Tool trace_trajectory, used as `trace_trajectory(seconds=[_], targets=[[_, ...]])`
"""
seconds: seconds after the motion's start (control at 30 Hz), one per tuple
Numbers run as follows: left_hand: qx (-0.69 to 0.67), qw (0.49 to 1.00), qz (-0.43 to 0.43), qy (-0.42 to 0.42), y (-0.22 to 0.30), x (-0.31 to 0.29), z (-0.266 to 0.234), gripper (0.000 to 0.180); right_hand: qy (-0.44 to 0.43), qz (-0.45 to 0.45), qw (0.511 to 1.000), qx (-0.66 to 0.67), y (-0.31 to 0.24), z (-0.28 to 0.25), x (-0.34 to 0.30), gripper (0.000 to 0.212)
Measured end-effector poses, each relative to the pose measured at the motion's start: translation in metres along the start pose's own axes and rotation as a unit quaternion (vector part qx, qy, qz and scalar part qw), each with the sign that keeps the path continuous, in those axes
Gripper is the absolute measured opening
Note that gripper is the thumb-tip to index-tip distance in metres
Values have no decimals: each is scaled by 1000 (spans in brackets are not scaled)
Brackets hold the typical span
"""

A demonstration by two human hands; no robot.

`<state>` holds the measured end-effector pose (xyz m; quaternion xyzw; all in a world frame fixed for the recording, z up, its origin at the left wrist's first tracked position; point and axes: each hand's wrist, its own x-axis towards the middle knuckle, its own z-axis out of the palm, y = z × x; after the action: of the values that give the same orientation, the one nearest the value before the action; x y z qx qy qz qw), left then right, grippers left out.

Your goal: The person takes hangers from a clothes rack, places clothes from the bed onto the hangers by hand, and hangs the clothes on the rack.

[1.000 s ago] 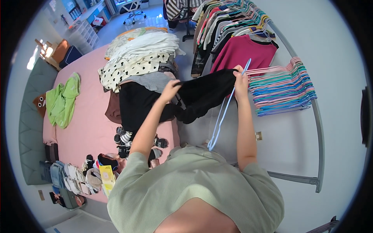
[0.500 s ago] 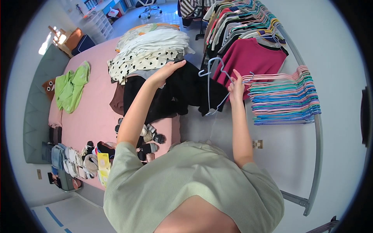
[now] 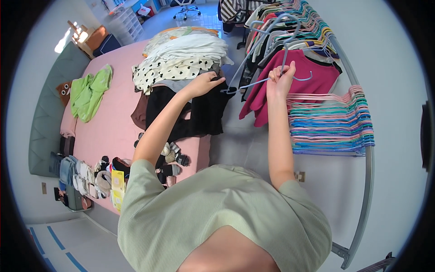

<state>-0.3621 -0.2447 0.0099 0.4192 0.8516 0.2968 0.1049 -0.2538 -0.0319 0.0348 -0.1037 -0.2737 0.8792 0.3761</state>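
Note:
My left hand (image 3: 205,85) pinches the upper edge of a black garment (image 3: 207,111), which hangs down over the bed's edge; its kind is hard to make out. In front of the clothes rail, my right hand (image 3: 281,79) is closed around a blue-grey hanger (image 3: 253,84). The hanger is raised and tilted, with one lower corner touching or right beside the black garment near my left fingertips. Behind my right hand hangs a magenta top (image 3: 312,75) on the rail.
A pile of clothes (image 3: 181,50) lies on the pink bed (image 3: 122,118), with a green garment (image 3: 92,93) farther left. Socks (image 3: 174,156) and folded items (image 3: 84,181) line its near side. Many bare hangers (image 3: 326,122) fill the near part of the metal rail (image 3: 369,181).
My right hand has lifted the hanger up and away, turning it. The black garment has drawn back left with my left hand, so its part that reached toward the hanger now hangs down.

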Motion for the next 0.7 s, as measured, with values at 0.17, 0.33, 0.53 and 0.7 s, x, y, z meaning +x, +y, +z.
trace_trajectory(seconds=[0.17, 0.33, 0.53, 0.7], targets=[[-18, 999, -26, -43, 8, 2, -10, 46, -77, 31, 996, 36, 13, 12, 8, 45], [-81, 995, -23, -60, 13, -5, -15, 44, -139, 68, 986, -57, 44, 14, 10, 46], [-198, 980, 13, 10, 12, -30, -37, 45, -131, 51, 969, -204, 71, -16, 17, 49], [-213, 964, -152, -44, 15, -49, -68, 47, -88, 14, 955, -283, 57, -41, 32, 37]])
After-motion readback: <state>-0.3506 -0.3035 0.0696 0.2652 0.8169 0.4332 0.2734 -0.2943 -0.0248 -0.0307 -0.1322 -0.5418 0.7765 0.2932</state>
